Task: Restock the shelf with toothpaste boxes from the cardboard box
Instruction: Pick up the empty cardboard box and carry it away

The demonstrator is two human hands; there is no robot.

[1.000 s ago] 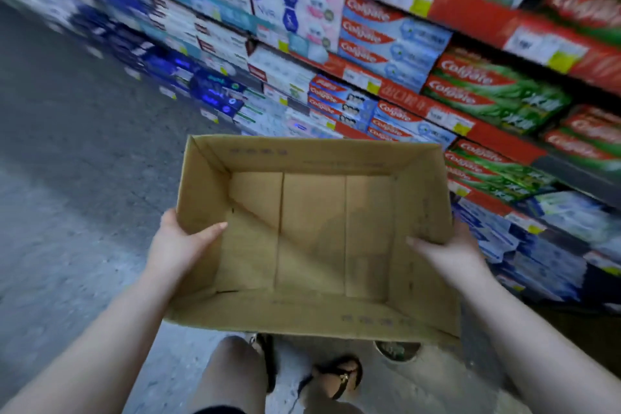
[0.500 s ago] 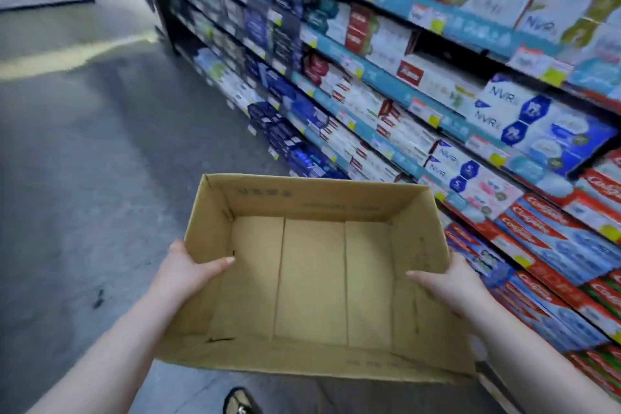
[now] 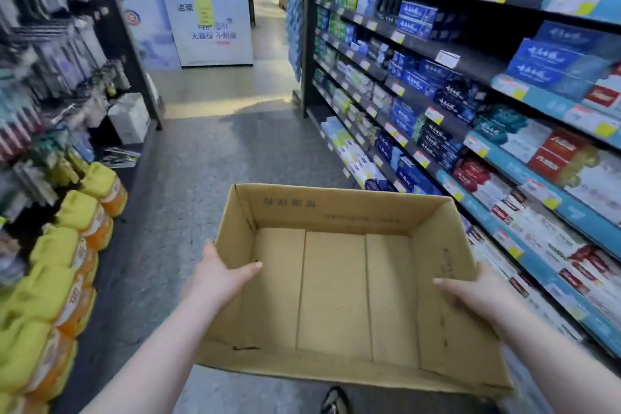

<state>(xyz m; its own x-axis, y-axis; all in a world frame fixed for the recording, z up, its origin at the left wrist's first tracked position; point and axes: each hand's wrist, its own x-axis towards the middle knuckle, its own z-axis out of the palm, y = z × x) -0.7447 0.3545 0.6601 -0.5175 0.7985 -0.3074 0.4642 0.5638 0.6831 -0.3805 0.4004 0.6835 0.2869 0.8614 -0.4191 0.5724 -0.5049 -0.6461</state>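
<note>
- Several long dark shelves at the right carry blue, white and red toothpaste boxes.
- One open brown cardboard box is in the air over the grey floor, beside them.
- Both hands grip its side walls, thumbs inside: left hand, right hand.

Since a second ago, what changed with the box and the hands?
The person turned from facing the shelves to looking down the aisle, carrying the box along. The left hand and right hand still grip its side walls, and it stays empty.
</note>
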